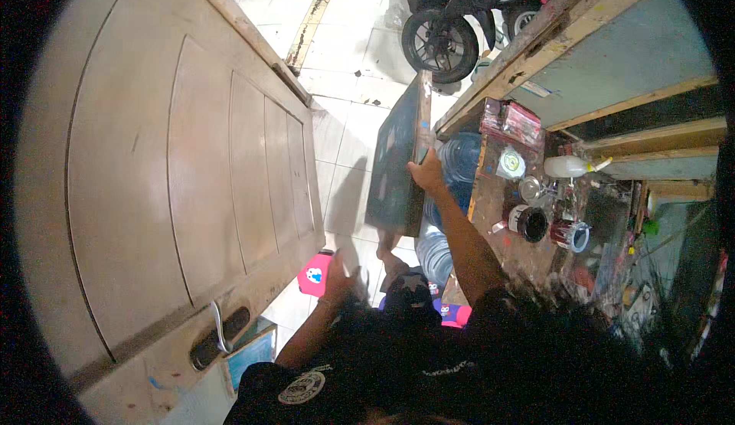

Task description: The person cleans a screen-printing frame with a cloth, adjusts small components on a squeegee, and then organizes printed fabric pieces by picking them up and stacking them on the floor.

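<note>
My right hand (429, 171) grips the right edge of a wooden-framed panel (394, 157) with a dark greenish face. The panel is held upright, on edge, in front of my legs, with its long side running away from me. My fingers wrap round its pale, paint-marked wood edge. Lower and to the left, my left hand (346, 276) hangs beside a bright pink thing (314, 274) with a cartoon picture on it. That hand is blurred and its fingers cannot be made out. Whether it touches the pink thing cannot be told.
A wooden door (176, 149) with a metal handle (220, 327) stands at left; a blue framed panel (253, 356) is below it. At right, a cluttered workbench (490, 218) bears cans (528, 222) and a bottle (566, 167), with water jugs (459, 157) alongside. Ahead stands a motorcycle (440, 38).
</note>
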A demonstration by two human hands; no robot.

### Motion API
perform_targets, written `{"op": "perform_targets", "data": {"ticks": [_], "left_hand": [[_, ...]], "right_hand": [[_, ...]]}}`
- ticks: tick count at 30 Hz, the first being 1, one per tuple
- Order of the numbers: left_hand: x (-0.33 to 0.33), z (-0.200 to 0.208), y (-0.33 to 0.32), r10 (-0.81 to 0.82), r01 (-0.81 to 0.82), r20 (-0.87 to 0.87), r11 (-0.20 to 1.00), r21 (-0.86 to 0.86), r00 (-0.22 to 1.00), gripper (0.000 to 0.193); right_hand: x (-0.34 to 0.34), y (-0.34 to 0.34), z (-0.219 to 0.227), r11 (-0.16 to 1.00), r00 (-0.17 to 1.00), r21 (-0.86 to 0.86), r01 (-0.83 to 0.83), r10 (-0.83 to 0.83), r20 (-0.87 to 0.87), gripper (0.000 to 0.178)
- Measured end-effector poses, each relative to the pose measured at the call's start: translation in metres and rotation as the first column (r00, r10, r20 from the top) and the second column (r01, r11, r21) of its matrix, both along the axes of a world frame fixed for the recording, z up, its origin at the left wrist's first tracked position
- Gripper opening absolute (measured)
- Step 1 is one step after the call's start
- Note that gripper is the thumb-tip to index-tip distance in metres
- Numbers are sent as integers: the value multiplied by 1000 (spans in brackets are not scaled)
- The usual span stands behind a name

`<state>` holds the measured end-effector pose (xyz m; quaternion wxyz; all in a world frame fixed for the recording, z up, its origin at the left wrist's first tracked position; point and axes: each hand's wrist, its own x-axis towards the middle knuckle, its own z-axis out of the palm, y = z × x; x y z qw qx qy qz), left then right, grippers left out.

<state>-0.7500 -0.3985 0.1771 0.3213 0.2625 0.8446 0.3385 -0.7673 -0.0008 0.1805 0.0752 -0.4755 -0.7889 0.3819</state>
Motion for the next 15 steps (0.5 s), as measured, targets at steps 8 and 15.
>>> {"op": "perform_targets", "data": {"ticks": [8, 15], "left_hand": [[-115, -23, -47, 343, -331, 7, 911, -245, 939, 47], [-228, -39, 71, 7, 135, 360, 920, -367, 933, 56]], "right_hand": [[-65, 68, -62, 954, 951, 71, 291, -280, -134, 68], [-88, 153, -105, 898, 893, -11, 439, -438, -102, 67]]}}
